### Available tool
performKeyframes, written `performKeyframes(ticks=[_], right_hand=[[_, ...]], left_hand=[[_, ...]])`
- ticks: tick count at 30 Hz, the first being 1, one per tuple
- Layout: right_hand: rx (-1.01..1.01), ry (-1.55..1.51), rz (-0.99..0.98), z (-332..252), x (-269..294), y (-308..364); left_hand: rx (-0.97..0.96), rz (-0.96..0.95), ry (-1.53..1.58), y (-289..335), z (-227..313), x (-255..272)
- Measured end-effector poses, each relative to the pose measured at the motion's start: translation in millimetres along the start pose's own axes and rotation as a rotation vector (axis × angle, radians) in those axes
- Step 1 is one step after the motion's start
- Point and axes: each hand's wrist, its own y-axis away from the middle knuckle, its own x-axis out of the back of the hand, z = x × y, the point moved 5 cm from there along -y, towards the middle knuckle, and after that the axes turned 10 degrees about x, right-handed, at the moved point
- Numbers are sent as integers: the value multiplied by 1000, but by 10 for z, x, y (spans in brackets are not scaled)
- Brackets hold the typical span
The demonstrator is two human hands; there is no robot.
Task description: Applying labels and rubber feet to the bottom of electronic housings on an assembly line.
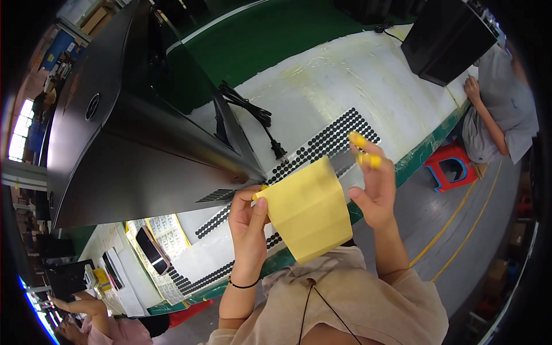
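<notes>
My left hand pinches a yellow sheet of paper at its left edge, thumb on top. The sheet has faint creases and hangs in front of my body, over the table's near edge. To the right of it is my right hand, with its thumb and fingers apart. Yellow finger covers sit on two of its fingertips. A greyish blur between these fingertips and the paper is too smeared to make out. Beyond the hands, on the table, lies a sheet of small black round pads.
A large black computer case stands at the left, beside a coiled power cable. A phone lies on label sheets. Another black case is at the far right, near a seated co-worker and a red stool.
</notes>
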Motion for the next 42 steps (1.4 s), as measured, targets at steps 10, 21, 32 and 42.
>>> performKeyframes(ticks=[10,21,32,42], right_hand=[[-484,-71,291,133,518,361],[-132,714,1222,-222,3244,1667],[-388,631,1223,1497,3415,2561],[-332,486,1240,1903,3719,2125]], left_hand=[[-38,-31,2,-19,-52,-289],[63,55,6,-1,-248,-1],[56,79,-11,72,-229,-47],[-1667,612,-1231,1039,986,253]])
